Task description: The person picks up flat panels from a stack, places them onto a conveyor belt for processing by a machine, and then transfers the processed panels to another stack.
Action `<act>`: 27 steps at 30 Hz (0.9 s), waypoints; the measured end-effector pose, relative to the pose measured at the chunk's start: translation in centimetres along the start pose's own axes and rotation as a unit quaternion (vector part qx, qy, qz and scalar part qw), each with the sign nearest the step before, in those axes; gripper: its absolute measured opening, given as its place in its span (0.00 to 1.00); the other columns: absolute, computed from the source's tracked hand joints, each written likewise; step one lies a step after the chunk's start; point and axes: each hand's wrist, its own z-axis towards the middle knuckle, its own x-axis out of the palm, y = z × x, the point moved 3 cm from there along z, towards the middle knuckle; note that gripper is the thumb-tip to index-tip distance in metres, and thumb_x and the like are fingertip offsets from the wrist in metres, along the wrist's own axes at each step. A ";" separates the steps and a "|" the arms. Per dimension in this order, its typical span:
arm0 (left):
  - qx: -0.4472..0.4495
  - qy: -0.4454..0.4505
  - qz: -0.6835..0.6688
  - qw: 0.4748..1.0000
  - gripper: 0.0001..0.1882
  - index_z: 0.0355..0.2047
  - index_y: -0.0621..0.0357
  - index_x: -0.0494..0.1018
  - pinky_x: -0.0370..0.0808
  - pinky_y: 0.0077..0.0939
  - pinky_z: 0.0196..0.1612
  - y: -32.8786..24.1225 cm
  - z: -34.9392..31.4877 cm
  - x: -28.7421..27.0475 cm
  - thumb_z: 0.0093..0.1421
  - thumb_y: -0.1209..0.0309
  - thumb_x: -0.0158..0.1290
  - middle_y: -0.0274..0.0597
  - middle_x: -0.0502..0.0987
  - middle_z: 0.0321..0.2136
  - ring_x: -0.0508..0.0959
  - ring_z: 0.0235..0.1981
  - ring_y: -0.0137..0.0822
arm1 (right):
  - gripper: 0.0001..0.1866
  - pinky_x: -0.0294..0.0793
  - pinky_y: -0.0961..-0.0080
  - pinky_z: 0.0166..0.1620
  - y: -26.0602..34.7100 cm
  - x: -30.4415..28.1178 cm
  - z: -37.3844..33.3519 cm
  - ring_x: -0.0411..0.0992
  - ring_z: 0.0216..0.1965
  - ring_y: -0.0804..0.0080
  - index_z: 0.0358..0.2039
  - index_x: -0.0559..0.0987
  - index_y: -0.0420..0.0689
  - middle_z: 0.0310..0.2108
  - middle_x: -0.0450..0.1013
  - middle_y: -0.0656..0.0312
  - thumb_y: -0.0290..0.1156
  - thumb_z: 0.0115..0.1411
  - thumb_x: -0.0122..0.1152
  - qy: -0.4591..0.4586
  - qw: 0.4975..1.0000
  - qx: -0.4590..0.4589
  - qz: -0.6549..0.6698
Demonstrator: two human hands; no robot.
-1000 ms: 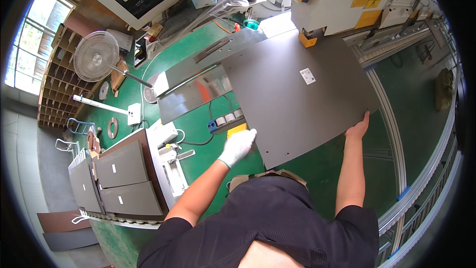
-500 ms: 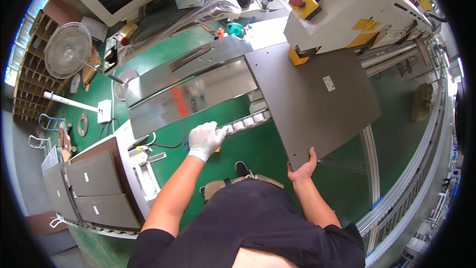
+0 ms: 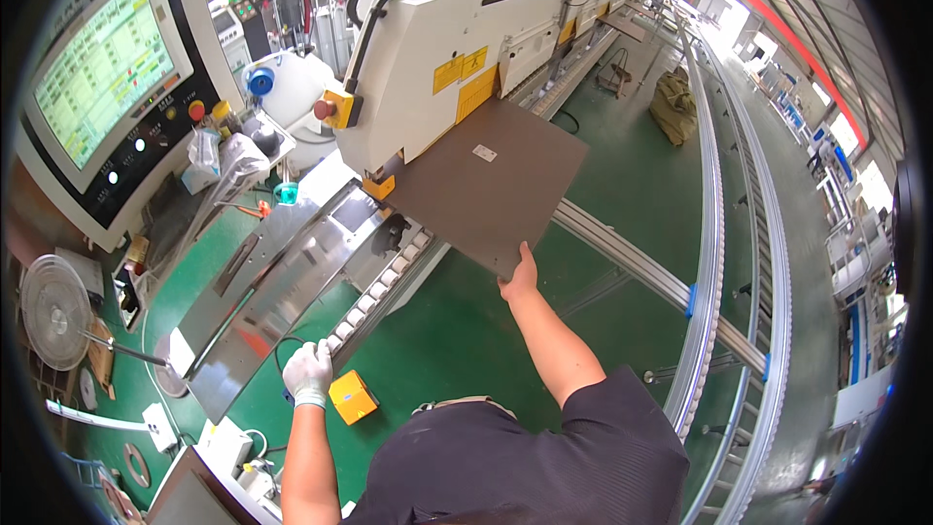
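Observation:
A flat brown-grey panel (image 3: 486, 185) with a small white label lies along the side of a long cream-coloured machine (image 3: 428, 68). My bare right hand (image 3: 520, 277) grips the panel's near corner, thumb on top and fingers underneath. In a white glove, my left hand (image 3: 309, 369) is closed around the near end of a rail with white rollers (image 3: 366, 301); its fingertips are partly hidden. Beside that rail is a shiny metal table (image 3: 262, 306). The panel's far edge runs in under the machine's side.
A red stop button (image 3: 325, 110) on a yellow box juts from the machine's near end. A screen console (image 3: 107, 78) stands at left, with a fan (image 3: 60, 311) below it. Long roller rails (image 3: 714, 233) curve along the right. On the floor lies a yellow box-shaped object (image 3: 352, 397).
My view has swung to the right. The panel has slid forward along the machine, off the shiny table, with my right hand still on its corner. My left hand stays at the rail's end.

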 end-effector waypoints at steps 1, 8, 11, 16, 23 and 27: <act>0.013 -0.014 -0.019 1.000 0.21 0.37 0.52 0.80 0.78 0.45 0.41 0.2 -0.1 -0.1 0.66 0.48 0.50 0.49 0.83 0.33 0.82 0.36 0.52 | 0.19 0.71 0.72 0.37 -0.4 -0.1 0.9 0.74 0.42 0.76 0.44 0.77 0.58 0.44 0.77 0.70 0.56 0.62 0.65 -0.022 1.000 -0.002 0.008; 0.092 -0.148 0.003 0.985 0.29 0.58 0.60 0.72 0.67 0.50 0.63 5.3 -7.9 -2.1 0.60 0.58 0.58 0.55 0.76 0.56 0.72 0.59 0.58 | 0.21 0.75 0.72 0.33 -20.9 -6.1 -4.3 0.76 0.30 0.75 0.38 0.81 0.44 0.33 0.79 0.61 0.52 0.64 0.63 0.316 0.817 0.069 -0.477; 0.008 -0.074 -0.121 0.990 0.32 0.63 0.60 0.68 0.59 0.44 0.71 7.6 -13.8 -2.1 0.61 0.59 0.55 0.55 0.67 0.66 0.63 0.69 0.53 | 0.22 0.78 0.69 0.44 -28.8 -18.0 -4.3 0.79 0.37 0.67 0.46 0.83 0.39 0.41 0.81 0.55 0.45 0.62 0.64 0.515 0.425 -0.008 -0.744; -0.363 -0.065 -0.235 0.899 0.24 0.50 0.65 0.77 0.75 0.38 0.55 21.1 -29.6 -0.1 0.68 0.55 0.50 0.53 0.83 0.44 0.81 0.49 0.51 | 0.20 0.77 0.68 0.41 -29.0 -19.4 -7.9 0.79 0.36 0.68 0.41 0.84 0.35 0.35 0.82 0.55 0.42 0.61 0.65 0.477 0.428 0.009 -0.767; -0.679 -0.471 -0.485 0.288 0.30 0.42 0.60 0.78 0.74 0.35 0.35 35.0 -53.1 3.6 0.66 0.41 0.50 0.37 0.79 0.27 0.77 0.28 0.30 | 0.14 0.64 0.81 0.24 -28.3 -15.0 -8.1 0.69 0.24 0.81 0.43 0.78 0.44 0.31 0.75 0.68 0.41 0.66 0.62 0.316 0.469 0.122 -0.816; -0.646 -0.453 -0.593 0.158 0.40 0.55 0.60 0.71 0.76 0.35 0.44 32.8 -54.4 1.8 0.62 0.35 0.54 0.40 0.78 0.42 0.80 0.37 0.37 | 0.13 0.64 0.83 0.26 -34.5 -10.4 -14.8 0.70 0.27 0.83 0.44 0.79 0.43 0.31 0.75 0.68 0.39 0.67 0.61 0.372 0.462 0.099 -0.799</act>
